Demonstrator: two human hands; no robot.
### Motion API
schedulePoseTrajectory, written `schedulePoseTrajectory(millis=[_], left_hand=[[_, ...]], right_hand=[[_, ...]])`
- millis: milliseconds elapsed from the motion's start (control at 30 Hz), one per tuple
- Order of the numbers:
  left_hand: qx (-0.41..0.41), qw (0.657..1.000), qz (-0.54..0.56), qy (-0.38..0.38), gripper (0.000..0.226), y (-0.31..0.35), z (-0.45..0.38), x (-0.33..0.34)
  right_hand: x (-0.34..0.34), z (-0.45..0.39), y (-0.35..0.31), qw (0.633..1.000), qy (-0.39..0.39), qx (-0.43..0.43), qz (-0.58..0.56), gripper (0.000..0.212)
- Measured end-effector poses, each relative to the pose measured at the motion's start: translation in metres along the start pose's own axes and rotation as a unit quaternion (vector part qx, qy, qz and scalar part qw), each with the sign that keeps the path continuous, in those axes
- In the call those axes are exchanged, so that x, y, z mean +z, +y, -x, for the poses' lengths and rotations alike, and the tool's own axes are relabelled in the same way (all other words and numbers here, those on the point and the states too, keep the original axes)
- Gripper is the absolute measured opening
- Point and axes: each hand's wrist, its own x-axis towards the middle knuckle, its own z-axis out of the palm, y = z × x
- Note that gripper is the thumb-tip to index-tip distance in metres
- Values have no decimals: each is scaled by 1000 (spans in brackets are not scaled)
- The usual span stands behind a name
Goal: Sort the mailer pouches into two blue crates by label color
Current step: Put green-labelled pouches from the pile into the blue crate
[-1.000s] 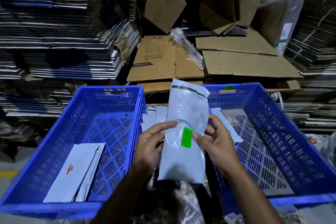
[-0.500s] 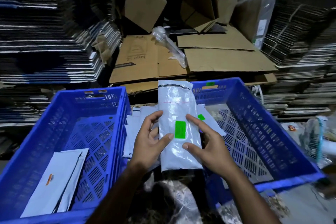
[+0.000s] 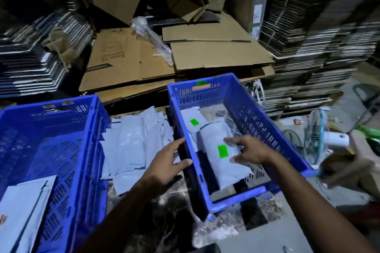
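Note:
A grey mailer pouch with a green label (image 3: 224, 170) lies in the right blue crate (image 3: 257, 113), on top of another green-labelled pouch (image 3: 191, 118). My right hand (image 3: 250, 151) is inside that crate, its straight index finger and thumb touching the top pouch beside the label. My left hand (image 3: 166, 162) hovers with spread fingers at the crate's left wall and holds nothing. Between the crates lies a pile of grey pouches (image 3: 131, 146). The left blue crate (image 3: 88, 150) holds a pouch with an orange label (image 3: 20, 211).
Flattened cardboard boxes (image 3: 133, 57) lie behind the crates. Tall stacks of folded cartons rise at the left (image 3: 30, 63) and right (image 3: 308, 47). A small fan (image 3: 316, 135) stands to the right of the right crate.
The green-labelled pouch, held upright in both hands between the crates, now lies in the right crate. My left hand has let go of it and my view has turned right.

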Motion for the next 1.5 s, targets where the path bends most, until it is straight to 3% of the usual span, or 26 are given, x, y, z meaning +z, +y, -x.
schedulePoseTrajectory(millis=[100, 167, 233, 333, 433, 500, 567, 633, 733, 967, 1100, 1133, 1233, 1300, 1400, 1500], left_hand=[[-4, 1000, -25, -12, 78, -2, -7, 10], [-12, 1000, -15, -14, 81, -2, -9, 15], [-21, 1000, 3, -5, 82, -1, -10, 16], [-32, 999, 22, 2, 82, -5, -10, 17], [-37, 999, 25, 2, 82, -6, -9, 19], [-31, 999, 11, 7, 84, -4, -10, 19], [-21, 1000, -11, 8, 90, -1, -10, 17], [-21, 1000, -19, 7, 98, -1, -10, 16], [-37, 999, -11, -2, 90, 0, -10, 16], [-33, 999, 6, 0, 85, -2, -13, 17], [-28, 999, -14, 14, 85, -1, -12, 15], [-30, 999, -26, 15, 86, 0, -11, 14], [-30, 996, -80, 17, 92, 4, -8, 13], [-15, 991, -132, 7, 96, 10, -12, 10], [-6, 974, -223, -38, 100, 16, -23, 3], [-9, 965, -259, -47, 99, 17, -31, 0]], right_hand=[[21, -19, 19, 988, -149, 17, -23, 79], [34, -33, 24, 964, -258, 39, 58, 88], [38, -47, 27, 939, -312, 52, 131, 90], [21, -61, 12, 955, -268, 89, 89, 53], [7, -84, -5, 983, -131, 95, 87, 13], [5, -110, -6, 988, -27, 95, 118, 29], [10, -140, -2, 991, 33, 113, 59, 47], [22, -161, -2, 989, 37, 141, -29, 53], [44, -180, -1, 974, 12, 166, -151, 45], [58, -196, -7, 972, -53, 159, -168, 57], [51, -199, 2, 972, -43, 153, -175, 38], [49, -202, 9, 969, -21, 141, -201, 35], [35, -202, 26, 960, 98, 114, -236, 60], [12, -173, 8, 952, 150, 84, -252, 62], [-15, -143, 13, 953, 186, 42, -237, 56], [-34, -105, 23, 967, 174, 49, -180, 72]])
